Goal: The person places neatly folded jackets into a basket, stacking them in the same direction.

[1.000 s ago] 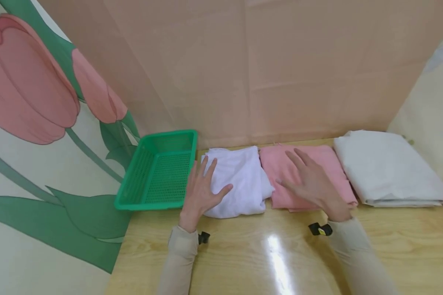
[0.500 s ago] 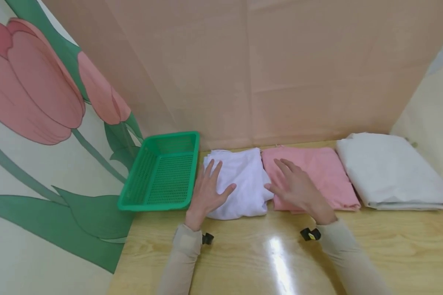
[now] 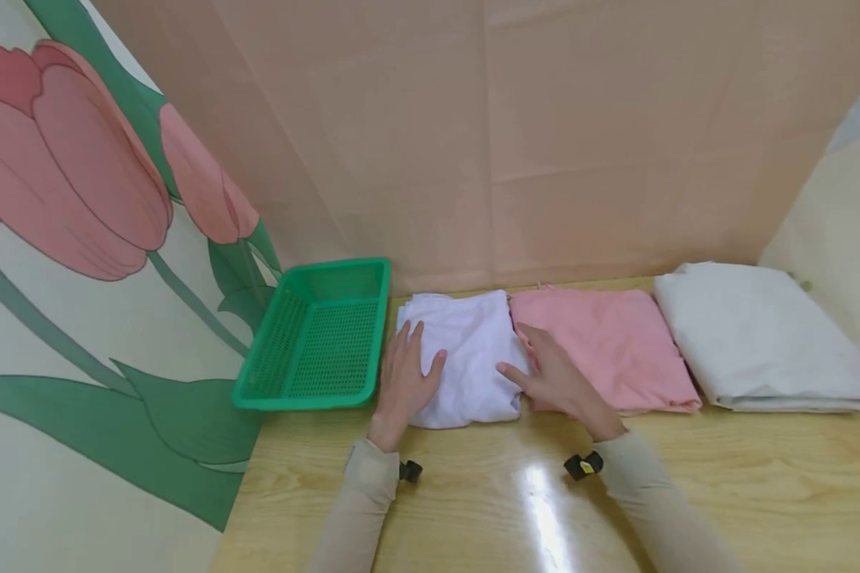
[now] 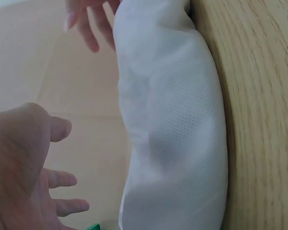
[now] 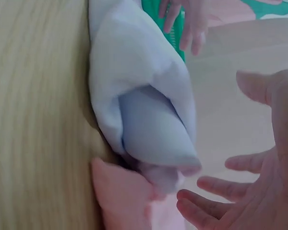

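Note:
A folded white cloth [image 3: 466, 350] with a faint lilac tint lies on the table between my two hands. My left hand [image 3: 407, 378] is at its left edge, fingers spread and holding nothing. Over the seam between the white cloth and a folded pink cloth [image 3: 609, 342], my right hand [image 3: 560, 380] reaches in from the right, fingers extended. In the right wrist view the white cloth [image 5: 139, 57] shows a rolled fold at its end, and the right hand [image 5: 259, 187] stands apart from it. The left wrist view shows the left hand [image 4: 24, 163] apart from the cloth too.
A green perforated plastic basket [image 3: 330, 350] stands left of the white cloth. Beyond the pink cloth, a larger folded white sheet [image 3: 760, 334] lies at the right. A beige hanging cloth [image 3: 487, 143] backs the wooden table [image 3: 473, 509]; a tulip-painted wall [image 3: 100, 175] is at left.
My right hand has moved left from over the pink cloth to the white cloth's right edge. The left hand has come slightly back toward me, and the view has shifted a little.

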Available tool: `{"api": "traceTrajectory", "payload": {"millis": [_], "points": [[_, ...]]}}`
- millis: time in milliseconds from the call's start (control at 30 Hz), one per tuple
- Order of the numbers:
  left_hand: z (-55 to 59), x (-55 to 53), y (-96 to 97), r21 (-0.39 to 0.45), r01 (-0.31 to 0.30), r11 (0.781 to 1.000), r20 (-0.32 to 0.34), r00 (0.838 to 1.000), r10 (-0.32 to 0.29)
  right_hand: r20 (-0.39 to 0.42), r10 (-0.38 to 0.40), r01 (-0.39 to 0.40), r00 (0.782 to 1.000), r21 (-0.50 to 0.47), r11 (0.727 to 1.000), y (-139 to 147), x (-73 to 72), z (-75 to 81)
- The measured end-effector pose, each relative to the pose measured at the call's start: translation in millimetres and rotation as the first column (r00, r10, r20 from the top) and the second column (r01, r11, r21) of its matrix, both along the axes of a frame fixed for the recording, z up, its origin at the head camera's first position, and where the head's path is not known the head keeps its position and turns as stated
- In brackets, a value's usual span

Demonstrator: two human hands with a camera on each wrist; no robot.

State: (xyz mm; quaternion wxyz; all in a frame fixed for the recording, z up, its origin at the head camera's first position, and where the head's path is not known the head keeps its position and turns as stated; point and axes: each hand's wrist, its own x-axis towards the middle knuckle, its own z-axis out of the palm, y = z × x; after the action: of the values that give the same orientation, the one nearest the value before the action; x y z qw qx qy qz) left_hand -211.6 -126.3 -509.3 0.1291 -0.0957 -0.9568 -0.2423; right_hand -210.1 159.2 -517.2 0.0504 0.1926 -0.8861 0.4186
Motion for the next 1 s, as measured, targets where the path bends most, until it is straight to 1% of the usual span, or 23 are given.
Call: {"api": "traceTrajectory", "payload": {"millis": [67, 133, 233, 367, 400, 433, 467, 500, 533, 600, 633, 667, 733, 767, 867, 1000], "points": [[-2.1, -0.6, 0.2, 0.009, -0.024, 1.0, 0.016, 1.0, 0.024, 0.013, -0.01, 0.011, 1.0, -0.014, 1.0, -5, -1.0, -2.8], [-4.0, -0.7, 0.4, 0.025, -0.05, 0.998, 0.038, 0.998, 0.049, 0.037, -0.029, 0.03, 0.999, -0.008, 1.0, -10, -1.6, -5.5], [-6.9, -0.3, 0.3, 0.063, -0.094, 0.994, 0.085, 0.992, 0.088, 0.082, -0.066, 0.067, 0.994, -0.009, 0.998, -17, -1.8, -8.8], [-14.8, -2.8, -1.9, 0.138, -0.145, 0.98, 0.15, 0.981, 0.124, 0.083, -0.099, 0.101, 0.992, -0.019, 0.995, -26, -3.1, -12.5], [-23.0, -6.0, -3.3, 0.145, -0.16, 0.976, 0.153, 0.979, 0.137, 0.081, -0.105, 0.107, 0.991, -0.02, 0.994, -28, -3.3, -13.4], [-26.5, -7.4, -4.3, 0.166, -0.168, 0.972, 0.168, 0.976, 0.14, 0.086, -0.112, 0.114, 0.99, -0.019, 0.993, -30, -3.3, -14.2], [-34.9, -11.5, -5.9, 0.176, -0.18, 0.968, 0.173, 0.973, 0.15, 0.087, -0.116, 0.118, 0.989, -0.015, 0.993, -32, -3.4, -14.9], [-41.2, -13.8, -7.0, 0.191, -0.191, 0.963, 0.179, 0.971, 0.157, 0.1, -0.121, 0.123, 0.988, -0.015, 0.992, -34, -3.3, -15.6], [-48.6, -17.3, -8.0, 0.186, -0.203, 0.961, 0.18, 0.969, 0.17, 0.118, -0.128, 0.13, 0.985, -0.014, 0.991, -36, -2.8, -16.0], [-50.9, -18.0, -8.0, 0.2, -0.216, 0.956, 0.197, 0.964, 0.177, 0.158, -0.138, 0.142, 0.978, -0.009, 0.99, -39, -1.7, -15.9], [-45.4, -16.0, -7.0, 0.216, -0.222, 0.951, 0.22, 0.96, 0.174, 0.175, -0.145, 0.148, 0.974, -0.003, 0.989, -40, -1.2, -15.4], [-43.9, -15.4, -6.4, 0.22, -0.228, 0.948, 0.225, 0.958, 0.178, 0.189, -0.151, 0.154, 0.97, 0.0, 0.988, -41, -1.1, -14.7], [-32.1, -10.5, -3.5, 0.23, -0.236, 0.944, 0.256, 0.951, 0.175, 0.215, -0.167, 0.169, 0.962, 0.009, 0.986, -44, -0.9, -12.5], [-25.5, -7.7, -2.1, 0.252, -0.237, 0.938, 0.271, 0.948, 0.166, 0.224, -0.174, 0.176, 0.959, 0.012, 0.984, -44, -1.2, -11.2], [-23.0, -6.6, 0.0, 0.274, -0.238, 0.932, 0.286, 0.945, 0.157, 0.26, -0.194, 0.194, 0.946, 0.028, 0.981, -47, -2.9, -7.5], [-25.0, -5.4, 0.8, 0.312, -0.246, 0.918, 0.298, 0.943, 0.151, 0.332, -0.196, 0.198, 0.923, 0.029, 0.98, -48, -6.5, -5.2]]}}
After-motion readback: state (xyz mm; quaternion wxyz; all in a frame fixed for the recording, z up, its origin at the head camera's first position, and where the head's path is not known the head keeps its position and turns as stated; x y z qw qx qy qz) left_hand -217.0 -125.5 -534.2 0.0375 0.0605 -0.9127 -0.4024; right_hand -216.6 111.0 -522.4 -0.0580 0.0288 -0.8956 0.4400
